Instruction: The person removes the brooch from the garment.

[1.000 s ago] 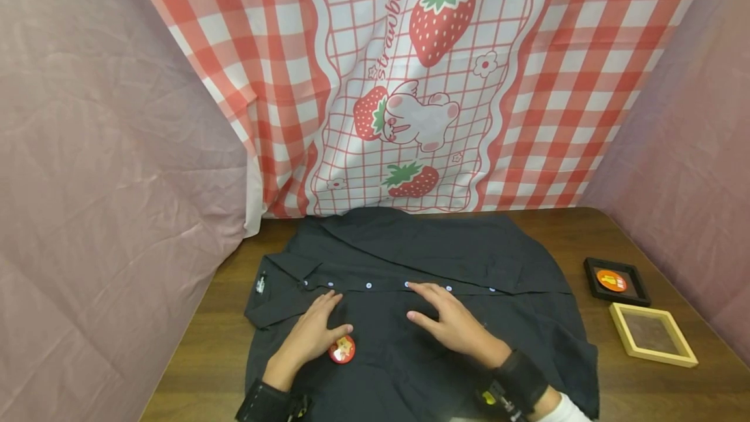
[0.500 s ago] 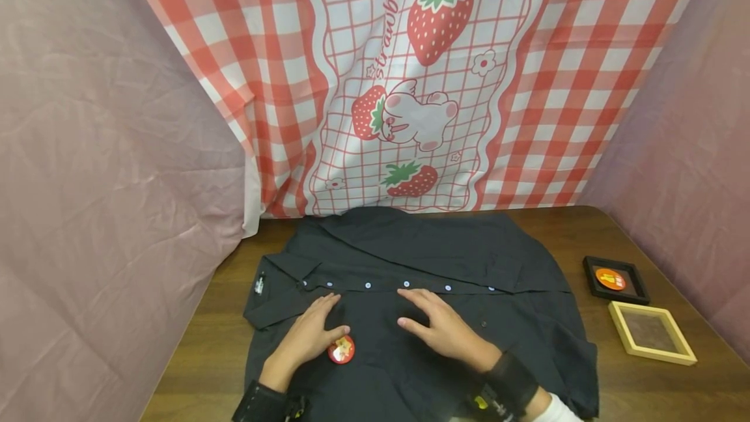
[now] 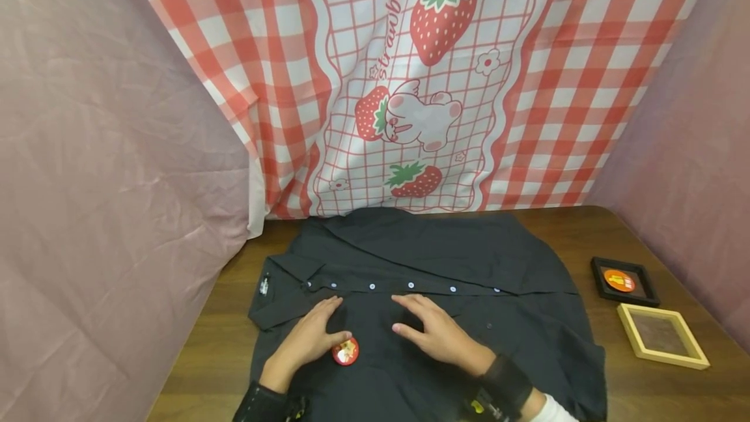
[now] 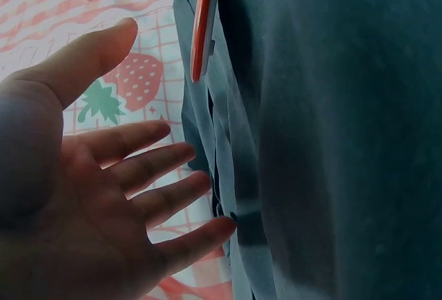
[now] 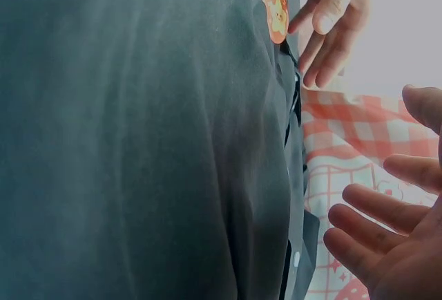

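Lying on dark shirt (image 3: 410, 239), red badge (image 3: 346, 351), just beside left grip (image 3: 306, 339)

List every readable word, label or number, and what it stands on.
"strawberry": sideways on the hanging red-and-white checked cloth, last letter partly cut off.
White label on the dark collared shirt: too small to read.
Round red badge on the shirt: too blurred.
Round orange badge in the black rectangular frame: too small.
Black right wristband: too blurred.
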The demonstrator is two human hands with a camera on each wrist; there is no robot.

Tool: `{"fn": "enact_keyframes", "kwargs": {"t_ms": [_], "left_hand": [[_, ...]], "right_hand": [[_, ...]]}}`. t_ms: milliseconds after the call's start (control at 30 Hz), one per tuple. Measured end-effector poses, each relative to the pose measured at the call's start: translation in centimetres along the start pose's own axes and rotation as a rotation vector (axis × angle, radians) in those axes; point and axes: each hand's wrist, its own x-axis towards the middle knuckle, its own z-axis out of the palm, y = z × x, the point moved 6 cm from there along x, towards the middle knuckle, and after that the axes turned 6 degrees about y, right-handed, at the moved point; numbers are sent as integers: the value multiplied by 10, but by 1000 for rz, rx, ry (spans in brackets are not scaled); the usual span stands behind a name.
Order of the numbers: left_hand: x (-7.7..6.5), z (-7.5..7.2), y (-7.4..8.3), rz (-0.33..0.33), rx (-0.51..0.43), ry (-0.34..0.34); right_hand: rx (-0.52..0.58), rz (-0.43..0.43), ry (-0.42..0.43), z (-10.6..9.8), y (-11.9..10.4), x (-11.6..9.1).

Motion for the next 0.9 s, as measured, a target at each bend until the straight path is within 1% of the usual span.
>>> {"fn": "enact_keyframes", "kwargs": {"t_ms": [167,400,633,767,900], "left_hand": [[-1,1,0,15,-6,6],[0,3,-3,1,-15,-2],[-3,-2,-2,19,19,63],[-5,-3,-4,13,22,37],[-4,-4,-2,29,28,21]], "right_hand": [[-3,12,-21,4,-1,0],[8,-7,-44,9,-5,1],[10,-28,-55,17,-10,1],[-2,-33,-62,22,-12,1],[-14,-38,-71,25,-14,2]]}}
